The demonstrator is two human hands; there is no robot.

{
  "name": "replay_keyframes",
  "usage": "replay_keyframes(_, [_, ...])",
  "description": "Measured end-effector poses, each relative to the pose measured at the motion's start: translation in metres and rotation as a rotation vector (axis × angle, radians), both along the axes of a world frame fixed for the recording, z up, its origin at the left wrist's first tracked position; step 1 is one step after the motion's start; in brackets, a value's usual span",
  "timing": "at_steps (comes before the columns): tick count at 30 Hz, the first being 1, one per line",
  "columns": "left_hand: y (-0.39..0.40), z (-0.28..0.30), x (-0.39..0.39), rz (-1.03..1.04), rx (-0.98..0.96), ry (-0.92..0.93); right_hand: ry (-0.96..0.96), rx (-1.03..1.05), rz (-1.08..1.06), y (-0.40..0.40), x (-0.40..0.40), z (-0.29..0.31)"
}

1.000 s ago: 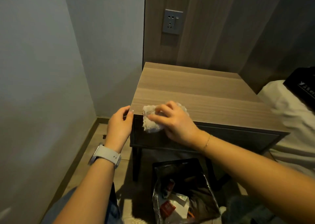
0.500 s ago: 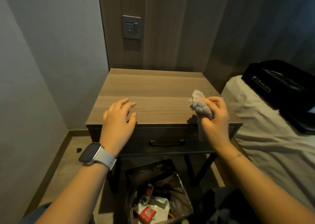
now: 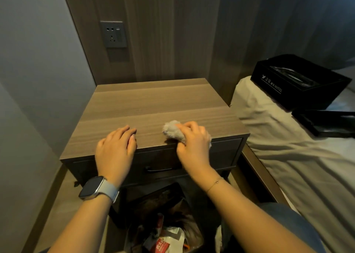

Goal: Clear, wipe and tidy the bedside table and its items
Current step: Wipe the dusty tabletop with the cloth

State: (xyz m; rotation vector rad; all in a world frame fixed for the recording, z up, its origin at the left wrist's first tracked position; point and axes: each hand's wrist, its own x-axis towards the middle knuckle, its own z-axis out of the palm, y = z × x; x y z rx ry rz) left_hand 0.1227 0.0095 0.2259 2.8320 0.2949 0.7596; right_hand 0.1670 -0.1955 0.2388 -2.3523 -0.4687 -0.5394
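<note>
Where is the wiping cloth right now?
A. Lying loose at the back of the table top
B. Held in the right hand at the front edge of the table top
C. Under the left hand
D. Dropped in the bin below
B: the right hand grips the cloth on the front edge of the bedside table, while the left hand rests flat beside it, holding nothing.
</note>
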Motion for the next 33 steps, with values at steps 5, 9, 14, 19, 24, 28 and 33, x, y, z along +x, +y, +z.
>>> replay_keyframes(5, [0.005,0.001,0.001,-0.029,0.010,0.024,0.021,0.116,0.166,-0.017,0.020,0.037])
replay_keyframes(9, [0.004,0.001,0.001,-0.023,0.012,0.027,0.021,-0.080,-0.214,-0.090,0.082,0.055])
replay_keyframes(14, [0.003,0.001,0.001,-0.006,0.007,0.028,0.145,-0.392,-0.348,-0.105,0.095,0.029])
replay_keyframes(19, [0.002,0.001,0.003,0.008,0.008,0.047,0.139,-0.337,-0.259,-0.079,0.076,0.033])
replay_keyframes(24, [0.000,0.004,0.002,0.012,0.003,0.050,0.168,-0.288,-0.040,-0.028,0.036,0.040])
replay_keyframes(28, [-0.001,0.005,0.002,0.013,0.002,0.055,0.181,-0.283,0.140,0.002,0.018,0.039])
replay_keyframes(33, [-0.003,0.006,0.000,0.005,0.000,0.027,0.240,-0.104,0.181,-0.011,0.028,0.050])
